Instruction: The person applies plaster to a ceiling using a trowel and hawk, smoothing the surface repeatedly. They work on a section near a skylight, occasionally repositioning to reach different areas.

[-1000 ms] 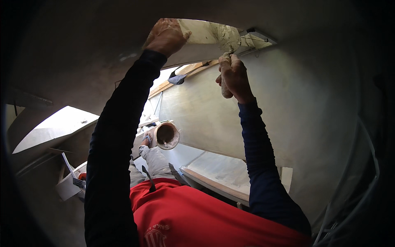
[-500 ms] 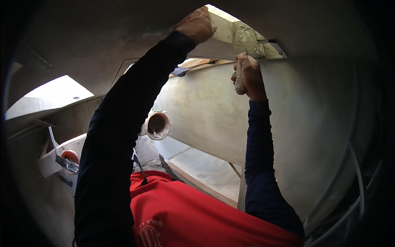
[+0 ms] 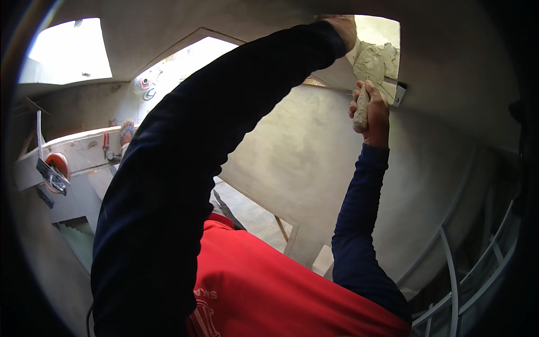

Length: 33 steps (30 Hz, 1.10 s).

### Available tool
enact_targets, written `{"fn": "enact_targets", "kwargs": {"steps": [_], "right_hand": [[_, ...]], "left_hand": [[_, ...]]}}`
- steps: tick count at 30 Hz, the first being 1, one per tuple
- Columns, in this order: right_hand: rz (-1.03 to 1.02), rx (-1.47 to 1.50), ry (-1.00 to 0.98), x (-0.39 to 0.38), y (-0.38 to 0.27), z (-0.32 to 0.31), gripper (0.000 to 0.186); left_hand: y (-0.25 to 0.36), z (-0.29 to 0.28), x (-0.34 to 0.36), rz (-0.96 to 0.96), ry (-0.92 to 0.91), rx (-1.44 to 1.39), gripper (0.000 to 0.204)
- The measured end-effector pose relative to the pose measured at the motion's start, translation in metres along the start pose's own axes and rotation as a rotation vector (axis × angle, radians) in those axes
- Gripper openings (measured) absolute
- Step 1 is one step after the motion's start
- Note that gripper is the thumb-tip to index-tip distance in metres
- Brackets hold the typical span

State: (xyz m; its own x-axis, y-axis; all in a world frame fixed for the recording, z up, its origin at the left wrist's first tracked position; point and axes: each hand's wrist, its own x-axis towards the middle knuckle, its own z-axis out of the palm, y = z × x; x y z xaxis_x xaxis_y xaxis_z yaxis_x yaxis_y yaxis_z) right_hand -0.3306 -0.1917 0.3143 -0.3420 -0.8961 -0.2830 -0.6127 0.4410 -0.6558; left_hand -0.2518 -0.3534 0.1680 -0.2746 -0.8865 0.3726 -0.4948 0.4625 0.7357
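Trowel (image 3: 361, 115) is wrapped snugly in my right grip (image 3: 377, 112) at the bright ceiling opening (image 3: 387, 27), can't tell about my left grip (image 3: 343, 29), and tbh that thick plaster (image 3: 370, 63) could slump if I tilt too far.

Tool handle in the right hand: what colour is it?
The tool handle is pale grey-beige, seen best in the head view.

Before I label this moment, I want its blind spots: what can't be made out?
In the head view:
Left hand: fingertips hidden behind the hand itself; grip unclear.
Trowel: blade hidden, apparently by plaster; handle partly covered by the right hand.
Middle bright opening: partly hidden by the left sleeve.
Red shirt: cut off by the lower edge.
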Motion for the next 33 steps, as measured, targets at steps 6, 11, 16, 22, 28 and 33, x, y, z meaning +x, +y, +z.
{"fn": "enact_targets", "kwargs": {"steps": [6, 11, 16, 22, 28, 33], "right_hand": [[-0.107, -0.005, 0.082, 0.004, -0.002, 0.005, 0.037], [-0.011, 0.020, 0.046, 0.006, -0.005, 0.012, 0.035], [-0.122, 0.000, 0.114, 0.007, -0.006, 0.015, 0.039], [-0.053, 0.088, 0.074, 0.018, -0.002, 0.014, 0.033], [-0.072, -0.022, 0.097, 0.009, 0.002, 0.015, 0.033], [-0.163, 0.049, 0.103, 0.007, 0.001, 0.016, 0.034]], "left_hand": [[0.007, -0.007, -0.004, -0.022, 0.118, 0.099, 0.021], [0.009, -0.018, -0.002, -0.013, 0.096, 0.182, 0.020], [0.007, -0.006, 0.008, -0.039, 0.119, 0.145, 0.019], [0.011, -0.035, -0.004, -0.121, 0.150, 0.043, 0.023], [0.020, -0.064, -0.021, -0.286, 0.124, 0.075, 0.039], [0.004, -0.042, -0.007, -0.110, 0.095, 0.357, 0.044]]}}
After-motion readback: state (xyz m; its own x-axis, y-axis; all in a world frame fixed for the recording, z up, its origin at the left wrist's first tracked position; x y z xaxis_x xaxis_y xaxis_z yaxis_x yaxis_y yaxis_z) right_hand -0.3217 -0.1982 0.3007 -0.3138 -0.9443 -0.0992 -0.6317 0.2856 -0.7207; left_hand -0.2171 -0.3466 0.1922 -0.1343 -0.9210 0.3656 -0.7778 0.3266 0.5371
